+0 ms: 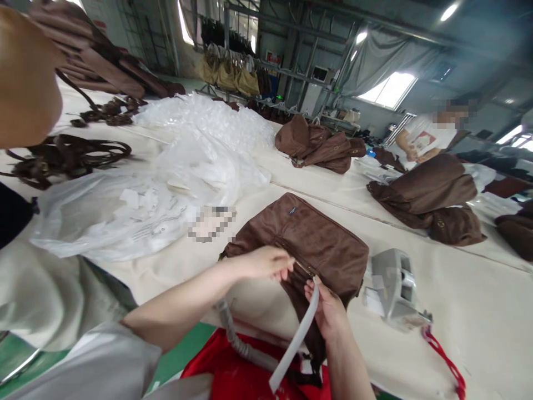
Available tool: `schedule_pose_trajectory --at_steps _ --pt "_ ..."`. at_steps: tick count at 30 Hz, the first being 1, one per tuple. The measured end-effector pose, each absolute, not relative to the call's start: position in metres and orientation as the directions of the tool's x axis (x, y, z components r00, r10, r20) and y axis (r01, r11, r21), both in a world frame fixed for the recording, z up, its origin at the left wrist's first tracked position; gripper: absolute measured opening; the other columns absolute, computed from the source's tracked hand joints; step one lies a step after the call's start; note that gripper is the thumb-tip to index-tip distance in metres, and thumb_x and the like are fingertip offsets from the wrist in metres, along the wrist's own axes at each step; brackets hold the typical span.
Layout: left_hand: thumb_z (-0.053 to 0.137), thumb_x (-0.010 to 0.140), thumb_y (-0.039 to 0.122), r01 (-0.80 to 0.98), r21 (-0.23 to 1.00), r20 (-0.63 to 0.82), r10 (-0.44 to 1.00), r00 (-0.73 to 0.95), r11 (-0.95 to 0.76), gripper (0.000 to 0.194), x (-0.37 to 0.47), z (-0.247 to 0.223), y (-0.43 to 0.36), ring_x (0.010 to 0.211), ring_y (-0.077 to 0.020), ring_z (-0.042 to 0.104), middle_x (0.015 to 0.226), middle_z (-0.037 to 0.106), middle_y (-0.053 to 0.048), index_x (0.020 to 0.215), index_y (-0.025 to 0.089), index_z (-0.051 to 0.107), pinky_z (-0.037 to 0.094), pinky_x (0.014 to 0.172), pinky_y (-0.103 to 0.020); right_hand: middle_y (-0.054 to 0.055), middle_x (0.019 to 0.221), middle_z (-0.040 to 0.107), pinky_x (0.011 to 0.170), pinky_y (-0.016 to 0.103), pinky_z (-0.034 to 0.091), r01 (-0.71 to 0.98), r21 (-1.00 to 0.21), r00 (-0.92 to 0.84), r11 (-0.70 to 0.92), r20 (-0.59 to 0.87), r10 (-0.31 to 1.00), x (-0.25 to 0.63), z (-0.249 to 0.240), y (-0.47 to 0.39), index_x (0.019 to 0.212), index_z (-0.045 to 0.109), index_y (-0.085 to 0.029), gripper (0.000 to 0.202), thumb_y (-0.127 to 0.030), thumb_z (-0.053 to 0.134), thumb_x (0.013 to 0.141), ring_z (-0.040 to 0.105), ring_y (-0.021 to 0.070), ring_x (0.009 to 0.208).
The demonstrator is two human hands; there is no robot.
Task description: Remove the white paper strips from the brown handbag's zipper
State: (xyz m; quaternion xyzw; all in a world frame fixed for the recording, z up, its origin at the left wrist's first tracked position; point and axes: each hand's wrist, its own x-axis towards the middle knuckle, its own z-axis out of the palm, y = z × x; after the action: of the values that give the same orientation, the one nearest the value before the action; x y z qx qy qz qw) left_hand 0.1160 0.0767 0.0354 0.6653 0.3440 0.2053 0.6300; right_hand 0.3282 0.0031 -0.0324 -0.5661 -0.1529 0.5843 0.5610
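Note:
A brown leather-like bag (328, 233) lies on the pale table in front of me, with a short zipper (303, 268) across its face. My left hand (270, 263) is closed at the zipper's left end; its fingers hide whatever they pinch. Lower right, my right hand (327, 308) grips a white strip (295, 347) near the zipper's other end, and the strip hangs down toward my lap. A handle wrapped in pale covering (245, 350) droops off the table edge, over a red cloth (225, 366).
Right of the bag stands a grey tape dispenser (395, 286) with a red cord (445, 355). Clear plastic bags (120, 211) and brown straps (70, 158) spread leftward. More brown bags (320, 144) lie beyond. One person stands close at left; another person (428, 136) is across the table.

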Motion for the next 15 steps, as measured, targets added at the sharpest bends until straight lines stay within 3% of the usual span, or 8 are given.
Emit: schedule_pose_trajectory --at_steps 3,6,8,10,15 --pt "0.052 0.080 0.059 0.134 0.990 -0.096 0.894 0.438 0.041 0.046 0.074 0.044 0.123 0.062 -0.0129 0.057 0.070 0.064 -0.003 0.085 0.014 0.063 0.040 0.057 -0.023 0.010 0.084 0.073 0.074 0.030 0.055 -0.264 -0.899 0.243 -0.349 -0.413 0.878 0.338 -0.032 0.004 0.079 0.070 -0.012 0.046 -0.055 0.075 0.063 0.068 0.0208 0.080" --pt "0.061 0.074 0.054 0.076 0.997 -0.019 0.974 0.225 0.002 0.041 0.050 0.029 0.155 0.079 -0.0166 0.060 0.083 0.069 -0.006 0.085 0.014 0.066 0.043 0.072 -0.027 0.012 0.084 0.072 0.076 0.036 0.053 0.154 -0.930 0.325 -0.334 -0.272 0.906 0.357 -0.022 0.000 0.083 0.070 -0.013 0.057 -0.067 0.053 0.076 0.068 0.0247 0.080" --pt "0.067 0.069 0.050 -0.005 1.000 -0.004 0.985 0.171 0.005 0.040 0.045 0.014 0.165 0.100 -0.0209 0.058 0.102 0.069 -0.008 0.089 0.015 0.069 0.040 0.089 -0.031 0.010 0.085 0.072 0.080 0.039 0.050 0.470 -0.836 0.403 -0.282 -0.081 0.912 0.366 -0.009 -0.006 0.086 0.070 -0.017 0.053 -0.064 0.047 0.081 0.066 0.0258 0.083" --pt "0.070 0.067 0.047 -0.085 0.996 -0.011 0.986 0.165 0.026 0.043 0.046 -0.001 0.170 0.114 -0.0237 0.053 0.114 0.066 -0.008 0.096 0.016 0.070 0.034 0.100 -0.033 0.009 0.092 0.071 0.082 0.039 0.048 0.674 -0.712 0.370 -0.196 0.096 0.924 0.365 0.004 -0.012 0.091 0.068 -0.021 0.043 -0.058 0.048 0.083 0.065 0.0258 0.087" --pt "0.071 0.069 0.043 -0.298 0.949 -0.049 0.983 0.176 0.101 0.053 0.047 -0.020 0.179 0.120 -0.0269 0.050 0.121 0.063 -0.009 0.114 0.016 0.063 0.032 0.105 -0.036 0.014 0.116 0.061 0.096 0.042 0.043 0.900 -0.417 0.009 0.126 0.306 0.952 0.316 0.014 -0.014 0.111 0.061 -0.017 0.043 -0.047 0.057 0.080 0.056 0.0278 0.107"
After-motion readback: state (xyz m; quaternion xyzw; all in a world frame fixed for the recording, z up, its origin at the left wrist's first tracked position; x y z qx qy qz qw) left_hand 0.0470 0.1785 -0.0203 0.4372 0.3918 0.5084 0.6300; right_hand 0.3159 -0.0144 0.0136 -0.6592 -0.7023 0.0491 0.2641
